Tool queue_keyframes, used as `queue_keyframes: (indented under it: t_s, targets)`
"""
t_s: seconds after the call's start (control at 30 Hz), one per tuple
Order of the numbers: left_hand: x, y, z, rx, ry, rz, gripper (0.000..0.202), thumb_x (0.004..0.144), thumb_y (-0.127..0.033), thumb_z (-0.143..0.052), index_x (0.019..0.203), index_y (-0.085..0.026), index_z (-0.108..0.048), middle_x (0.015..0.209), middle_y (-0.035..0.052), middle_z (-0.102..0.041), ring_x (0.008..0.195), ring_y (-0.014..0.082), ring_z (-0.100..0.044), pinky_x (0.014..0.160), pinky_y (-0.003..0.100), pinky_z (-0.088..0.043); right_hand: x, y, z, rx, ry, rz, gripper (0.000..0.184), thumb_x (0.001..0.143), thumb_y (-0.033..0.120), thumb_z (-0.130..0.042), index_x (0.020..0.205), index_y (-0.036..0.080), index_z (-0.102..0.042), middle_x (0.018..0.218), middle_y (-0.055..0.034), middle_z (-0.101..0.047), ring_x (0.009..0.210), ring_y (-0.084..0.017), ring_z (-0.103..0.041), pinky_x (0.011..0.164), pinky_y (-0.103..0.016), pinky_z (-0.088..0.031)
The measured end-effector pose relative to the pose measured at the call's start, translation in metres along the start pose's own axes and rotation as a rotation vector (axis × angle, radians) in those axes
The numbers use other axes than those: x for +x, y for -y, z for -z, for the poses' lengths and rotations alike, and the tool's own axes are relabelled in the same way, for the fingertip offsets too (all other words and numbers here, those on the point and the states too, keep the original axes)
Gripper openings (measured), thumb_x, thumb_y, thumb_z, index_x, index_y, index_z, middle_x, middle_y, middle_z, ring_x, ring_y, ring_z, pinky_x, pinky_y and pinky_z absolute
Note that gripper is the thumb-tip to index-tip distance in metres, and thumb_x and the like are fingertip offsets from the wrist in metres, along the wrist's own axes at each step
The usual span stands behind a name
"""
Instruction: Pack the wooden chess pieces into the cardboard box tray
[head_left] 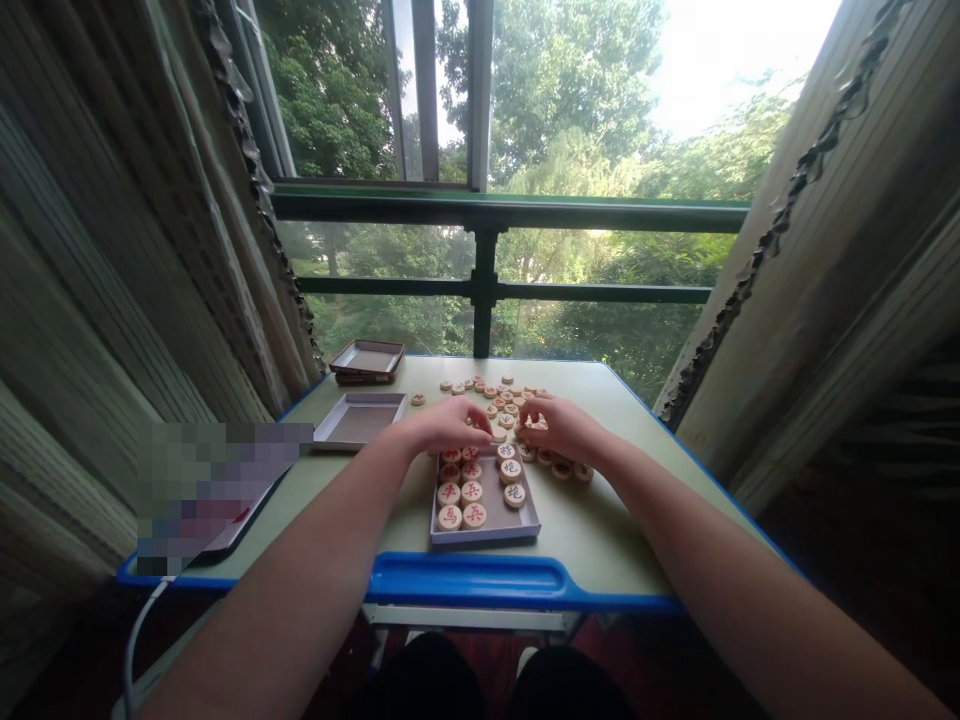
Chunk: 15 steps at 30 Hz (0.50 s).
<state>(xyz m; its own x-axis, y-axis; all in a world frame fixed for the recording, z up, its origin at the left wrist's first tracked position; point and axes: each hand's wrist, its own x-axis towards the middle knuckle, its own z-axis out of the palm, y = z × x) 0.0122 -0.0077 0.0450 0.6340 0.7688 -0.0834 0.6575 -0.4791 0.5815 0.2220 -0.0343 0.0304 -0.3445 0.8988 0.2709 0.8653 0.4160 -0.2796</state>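
Observation:
My left hand (455, 424) is over the far edge of a white box tray (491, 497), its fingers closed at a round wooden Chinese chess piece (498, 435). My right hand (553, 424) is just right of it, fingertips curled down onto a Chinese chess piece among the loose ones, partly hidden by the fingers. Red-marked pieces (472, 492) fill two columns on the tray's left side. Black-marked pieces (514, 496) stand along its right side. My left hand covers part of the tray's far left corner.
Loose pieces (507, 380) lie scattered beyond my hands, and more (582, 472) sit right of the tray. A white box part (360, 420) and stacked brown trays (367, 357) are at the left. A blurred tablet-like device (244, 510) with a cable lies near left.

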Motion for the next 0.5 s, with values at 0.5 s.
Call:
queue_keyframes:
  t_s: [0.5]
  targets:
    - [0.008, 0.003, -0.01, 0.029, -0.018, -0.021, 0.029, 0.074, -0.039, -0.056, 0.086, -0.017, -0.07, 0.071, 0.0021, -0.067, 0.065, 0.0139, -0.057, 0.057, 0.021, -0.041, 0.004, -0.011, -0.006, 0.039, 0.051, -0.055, 0.017, 0.074, 0.019, -0.057, 0.086, 0.022, -0.068, 0.087, -0.0008, -0.067, 0.071, -0.013, -0.057, 0.064, -0.023, -0.042]
